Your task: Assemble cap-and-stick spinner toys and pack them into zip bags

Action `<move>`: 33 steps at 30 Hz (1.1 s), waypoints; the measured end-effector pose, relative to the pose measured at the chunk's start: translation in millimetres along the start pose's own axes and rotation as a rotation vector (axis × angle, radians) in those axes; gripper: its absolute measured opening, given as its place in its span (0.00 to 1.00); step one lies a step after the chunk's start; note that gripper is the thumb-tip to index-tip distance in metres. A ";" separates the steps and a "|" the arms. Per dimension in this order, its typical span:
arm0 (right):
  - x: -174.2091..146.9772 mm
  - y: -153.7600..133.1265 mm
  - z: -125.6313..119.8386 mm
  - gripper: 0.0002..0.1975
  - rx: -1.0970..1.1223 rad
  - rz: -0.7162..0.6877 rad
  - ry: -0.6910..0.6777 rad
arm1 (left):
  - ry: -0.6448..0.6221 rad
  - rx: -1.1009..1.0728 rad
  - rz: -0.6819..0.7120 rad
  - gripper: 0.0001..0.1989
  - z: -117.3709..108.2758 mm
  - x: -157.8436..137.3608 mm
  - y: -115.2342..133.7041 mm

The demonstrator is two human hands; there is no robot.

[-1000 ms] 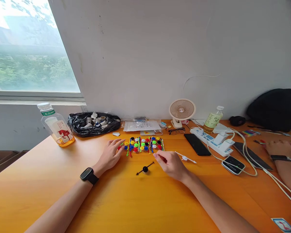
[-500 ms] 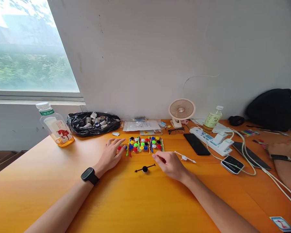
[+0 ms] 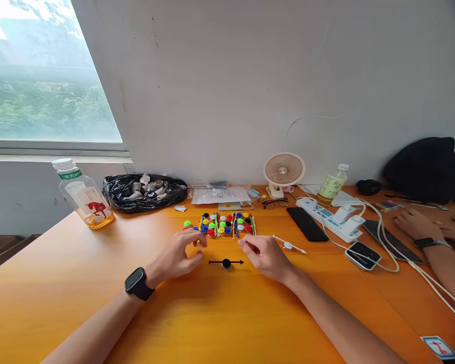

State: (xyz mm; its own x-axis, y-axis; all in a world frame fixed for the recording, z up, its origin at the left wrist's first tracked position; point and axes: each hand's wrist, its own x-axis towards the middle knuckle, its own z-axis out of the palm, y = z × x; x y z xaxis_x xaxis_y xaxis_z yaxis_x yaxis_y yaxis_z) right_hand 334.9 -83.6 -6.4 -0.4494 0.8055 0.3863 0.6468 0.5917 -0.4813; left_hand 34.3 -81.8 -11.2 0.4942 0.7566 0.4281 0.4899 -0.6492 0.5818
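Observation:
Between my hands a black arrow spinner (image 3: 226,263) sits on the table, its arrow level and its head pointing right. My left hand (image 3: 180,253) is just left of it, fingers curved and apart, holding nothing and not touching the spinner. To the right is my right hand (image 3: 267,257), its fingers curled in by the thumb; whatever may be inside is hidden. A white arrow spinner (image 3: 288,246) lies beyond the right hand. Behind both hands are rows of small coloured spinner bases (image 3: 222,230) with coloured arrows between them; my left fingers hide some at the left.
A drink bottle (image 3: 84,197) and a black bag of scraps (image 3: 144,193) stand at the left. A small fan (image 3: 284,169), a black phone (image 3: 307,224), a power strip (image 3: 328,218) with cables and a second bottle (image 3: 331,187) are to the right. Another person's hands (image 3: 417,225) rest at the far right.
The black arrow has turned: its head pointed left and now points right. My left hand has come from the coloured pieces toward the spinner. My right hand stays put. The other person's hand has shifted left.

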 end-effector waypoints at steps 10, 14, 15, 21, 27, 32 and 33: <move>1.2 -1.0 0.8 0.22 0.010 -0.002 -0.006 | -0.150 0.052 0.016 0.10 -4.0 1.6 6.5; 0.7 -1.9 -0.3 0.20 0.015 -0.001 0.001 | 0.093 0.196 -0.030 0.09 -0.7 7.5 -9.1; 0.6 -2.2 -0.5 0.20 0.015 0.001 0.001 | 0.148 0.241 -0.061 0.10 0.1 9.9 -15.3; 0.6 -2.3 -0.9 0.20 0.014 0.003 -0.011 | 0.141 0.409 -0.280 0.09 -8.8 35.8 -38.6; 0.9 -1.2 -1.8 0.20 0.012 -0.006 -0.008 | -0.080 0.540 -0.448 0.09 -18.2 76.2 -34.9; 0.6 0.8 -2.5 0.21 -0.017 -0.005 0.005 | -0.131 0.583 -0.566 0.08 -10.7 91.2 -35.0; 0.7 1.2 -2.6 0.21 -0.023 -0.007 0.006 | -0.136 0.592 -0.583 0.08 -9.5 91.6 -34.3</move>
State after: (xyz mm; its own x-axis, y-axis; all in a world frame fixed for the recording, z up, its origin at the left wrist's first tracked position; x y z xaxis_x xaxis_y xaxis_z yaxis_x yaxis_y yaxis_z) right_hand 336.9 -82.5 -4.7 -0.4501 0.8013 0.3942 0.6577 0.5961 -0.4606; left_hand 55.9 10.5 14.6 0.1094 0.9921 0.0621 0.9706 -0.1201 0.2087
